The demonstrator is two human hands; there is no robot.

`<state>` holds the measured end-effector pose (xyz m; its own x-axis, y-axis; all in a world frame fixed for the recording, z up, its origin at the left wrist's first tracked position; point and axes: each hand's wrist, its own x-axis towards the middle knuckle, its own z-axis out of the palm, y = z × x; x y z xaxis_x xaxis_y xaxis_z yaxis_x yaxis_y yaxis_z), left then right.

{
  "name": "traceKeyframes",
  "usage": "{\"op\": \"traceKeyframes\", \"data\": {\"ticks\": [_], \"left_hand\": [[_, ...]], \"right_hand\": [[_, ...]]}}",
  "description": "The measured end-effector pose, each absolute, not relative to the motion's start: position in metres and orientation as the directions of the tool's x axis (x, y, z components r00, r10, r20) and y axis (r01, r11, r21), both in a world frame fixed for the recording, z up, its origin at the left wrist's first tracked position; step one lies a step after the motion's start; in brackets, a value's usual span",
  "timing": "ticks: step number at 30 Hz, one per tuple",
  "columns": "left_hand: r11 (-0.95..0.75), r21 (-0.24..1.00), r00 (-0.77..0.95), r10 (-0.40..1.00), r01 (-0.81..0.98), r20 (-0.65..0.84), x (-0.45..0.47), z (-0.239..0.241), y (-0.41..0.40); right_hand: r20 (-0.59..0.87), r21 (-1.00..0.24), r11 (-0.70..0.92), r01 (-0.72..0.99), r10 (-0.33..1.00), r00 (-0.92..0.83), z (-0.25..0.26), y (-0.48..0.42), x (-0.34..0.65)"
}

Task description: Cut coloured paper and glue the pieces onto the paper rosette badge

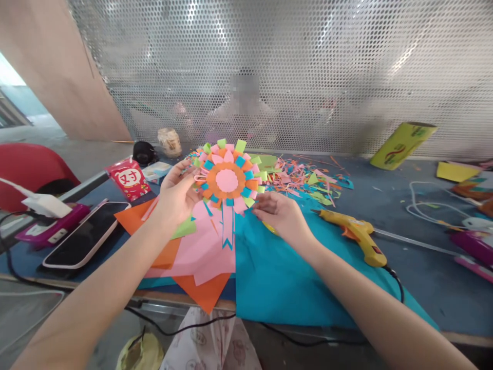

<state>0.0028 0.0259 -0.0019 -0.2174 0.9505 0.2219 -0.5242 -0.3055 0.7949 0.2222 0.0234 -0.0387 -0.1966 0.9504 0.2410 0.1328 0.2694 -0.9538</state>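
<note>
A paper rosette with a pink scalloped centre, an orange ring and blue, pink, orange and green loops faces me above the table. A pink and blue ribbon tail hangs from it. My left hand grips its left edge between thumb and fingers. At the lower right edge is my right hand, its fingers curled close to the loops; whether it pinches them I cannot tell. Below lie pink paper, orange paper and a large blue sheet.
A yellow glue gun with a glue stick lies at right on the blue sheet. Paper scraps are heaped behind the rosette. A phone, a purple power strip and a red packet sit at left. A yellow-green tube leans at the back.
</note>
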Motion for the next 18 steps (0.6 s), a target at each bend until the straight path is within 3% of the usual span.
{"op": "traceKeyframes", "data": {"ticks": [6,11,18], "left_hand": [[-0.288,0.762,-0.188,0.957,-0.580,0.219,0.000,0.006,0.021],[-0.181,0.833,-0.123,0.983,-0.523,0.136,0.008,0.003,0.018],[-0.310,0.857,-0.255,0.942,-0.412,0.219,0.017,0.003,0.016]], "right_hand": [[0.342,-0.910,0.344,0.231,0.938,-0.050,-0.029,0.032,0.235],[0.117,-0.985,0.135,0.110,0.981,-0.155,-0.024,0.020,0.221],[-0.065,-0.993,-0.086,-0.083,0.972,-0.226,-0.023,0.003,0.210]]}}
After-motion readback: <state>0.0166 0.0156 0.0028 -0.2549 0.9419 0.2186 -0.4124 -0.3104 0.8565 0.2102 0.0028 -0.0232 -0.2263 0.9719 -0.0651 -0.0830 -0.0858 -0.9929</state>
